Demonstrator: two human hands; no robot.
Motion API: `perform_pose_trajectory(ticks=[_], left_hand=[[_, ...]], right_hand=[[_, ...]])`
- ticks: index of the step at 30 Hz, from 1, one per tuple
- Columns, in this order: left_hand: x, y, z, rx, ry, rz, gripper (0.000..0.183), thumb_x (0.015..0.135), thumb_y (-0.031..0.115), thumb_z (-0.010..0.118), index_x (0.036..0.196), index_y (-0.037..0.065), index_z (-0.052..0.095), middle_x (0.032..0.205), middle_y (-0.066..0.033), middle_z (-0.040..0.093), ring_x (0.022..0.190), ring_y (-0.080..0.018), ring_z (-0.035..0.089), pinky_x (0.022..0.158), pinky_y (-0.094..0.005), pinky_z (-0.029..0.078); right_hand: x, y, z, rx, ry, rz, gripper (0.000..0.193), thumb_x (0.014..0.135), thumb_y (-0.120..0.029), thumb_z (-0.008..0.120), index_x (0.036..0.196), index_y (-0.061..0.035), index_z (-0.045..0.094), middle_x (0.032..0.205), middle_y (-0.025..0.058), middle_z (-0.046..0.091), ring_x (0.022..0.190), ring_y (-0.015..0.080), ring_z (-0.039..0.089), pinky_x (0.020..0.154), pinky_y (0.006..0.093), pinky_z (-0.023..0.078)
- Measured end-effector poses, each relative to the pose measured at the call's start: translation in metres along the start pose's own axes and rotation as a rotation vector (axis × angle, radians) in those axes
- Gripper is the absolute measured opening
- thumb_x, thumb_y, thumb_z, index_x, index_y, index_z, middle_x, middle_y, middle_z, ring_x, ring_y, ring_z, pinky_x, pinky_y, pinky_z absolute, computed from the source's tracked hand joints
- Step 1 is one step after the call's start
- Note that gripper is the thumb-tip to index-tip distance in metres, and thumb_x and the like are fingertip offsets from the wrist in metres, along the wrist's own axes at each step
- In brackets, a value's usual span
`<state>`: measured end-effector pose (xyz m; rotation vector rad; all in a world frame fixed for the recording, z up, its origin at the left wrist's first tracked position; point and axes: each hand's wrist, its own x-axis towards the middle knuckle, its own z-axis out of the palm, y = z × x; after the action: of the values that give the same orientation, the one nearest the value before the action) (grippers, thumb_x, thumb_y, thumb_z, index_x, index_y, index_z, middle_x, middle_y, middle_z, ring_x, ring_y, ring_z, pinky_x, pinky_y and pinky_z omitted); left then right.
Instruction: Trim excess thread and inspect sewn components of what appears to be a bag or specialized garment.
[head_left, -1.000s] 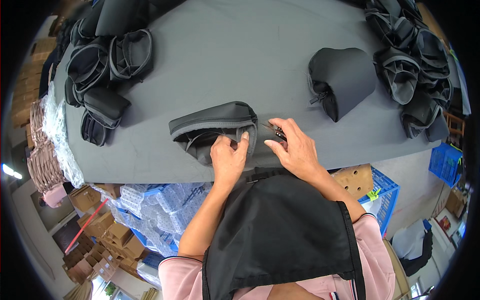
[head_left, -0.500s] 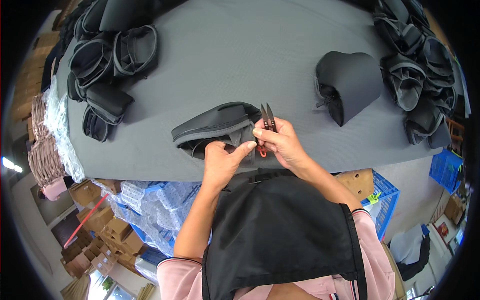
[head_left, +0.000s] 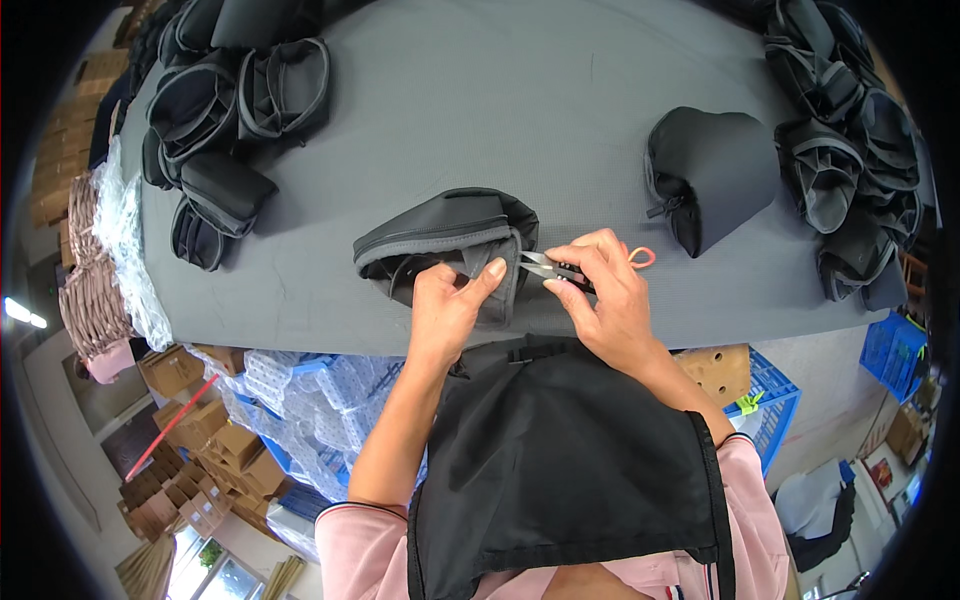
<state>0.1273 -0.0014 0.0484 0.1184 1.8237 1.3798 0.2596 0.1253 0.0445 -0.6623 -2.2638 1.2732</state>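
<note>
A black zippered pouch (head_left: 440, 222) lies open near the front edge of the grey table, its grey-trimmed opening toward me. My left hand (head_left: 445, 305) grips its near right edge, thumb on the outside and the other fingers hidden inside. In my right hand (head_left: 610, 295) is a pair of thread snips (head_left: 540, 264) with a red-orange loop at the handle end. The blades point left, and their tips meet the pouch's edge trim just right of my left thumb. Whether they touch a thread is too small to tell.
Several black pouches (head_left: 195, 115) are heaped at the left and more (head_left: 820, 170) at the right. One closed black pouch (head_left: 715, 175) lies alone right of centre. Below the table edge stand a blue crate (head_left: 770, 400) and bubble wrap (head_left: 300, 400). Clear plastic (head_left: 125, 240) hangs at the left.
The snips have swung from pointing up to pointing left, with their tips now at the pouch's edge. My right hand has shifted right, and my left hand still grips the pouch.
</note>
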Motion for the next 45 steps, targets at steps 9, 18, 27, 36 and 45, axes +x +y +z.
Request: perform_pose_trajectory(ticks=[9, 18, 27, 36, 45], left_hand=[[0.012, -0.010, -0.001, 0.147, 0.006, 0.044, 0.039, 0.077, 0.029, 0.074, 0.058, 0.001, 0.053, 0.053, 0.0028, 0.046, 0.050, -0.0042, 0.037, 0.041, -0.0241, 0.029], [0.015, 0.008, 0.003, 0.317, 0.017, -0.016, 0.047, 0.074, 0.032, 0.076, 0.054, 0.002, 0.047, 0.051, 0.0010, 0.044, 0.049, -0.0053, 0.037, 0.040, -0.0259, 0.029], [0.016, 0.029, 0.000, 0.207, -0.077, -0.020, 0.041, 0.077, 0.033, 0.073, 0.062, -0.001, 0.057, 0.056, 0.0019, 0.046, 0.053, -0.0051, 0.038, 0.043, -0.0250, 0.031], [-0.027, 0.039, -0.005, 0.669, -0.091, 0.468, 0.058, 0.067, 0.013, 0.077, 0.115, 0.000, 0.049, 0.105, -0.0141, 0.052, 0.093, -0.0276, 0.056, 0.078, -0.0340, 0.047], [-0.038, 0.009, -0.012, 0.540, -0.358, 0.190, 0.018, 0.077, 0.009, 0.069, 0.091, 0.000, 0.062, 0.088, -0.0069, 0.057, 0.073, -0.0145, 0.056, 0.064, -0.0253, 0.045]], right_hand=[[-0.004, 0.002, -0.007, -0.008, 0.017, -0.078, 0.018, 0.068, -0.006, 0.070, 0.085, -0.0048, 0.063, 0.074, 0.0045, 0.050, 0.057, 0.0198, 0.053, 0.051, 0.0313, 0.041], [-0.003, -0.005, -0.006, -0.175, -0.100, -0.252, 0.023, 0.065, -0.008, 0.073, 0.085, -0.0053, 0.062, 0.074, 0.0030, 0.051, 0.058, 0.0192, 0.053, 0.053, 0.0310, 0.040], [0.008, -0.012, -0.008, 0.246, -0.108, 0.120, 0.026, 0.068, -0.001, 0.069, 0.092, -0.0054, 0.063, 0.080, 0.0045, 0.051, 0.067, 0.0170, 0.055, 0.058, 0.0283, 0.043], [0.022, 0.023, 0.013, 0.428, -0.212, 0.196, 0.014, 0.073, -0.003, 0.068, 0.085, -0.0011, 0.060, 0.076, 0.0022, 0.049, 0.064, 0.0110, 0.044, 0.059, 0.0256, 0.038], [0.023, 0.050, -0.012, 0.418, -0.846, 0.104, 0.015, 0.071, -0.007, 0.069, 0.083, -0.0019, 0.061, 0.076, 0.0030, 0.052, 0.068, 0.0158, 0.048, 0.061, 0.0293, 0.040]])
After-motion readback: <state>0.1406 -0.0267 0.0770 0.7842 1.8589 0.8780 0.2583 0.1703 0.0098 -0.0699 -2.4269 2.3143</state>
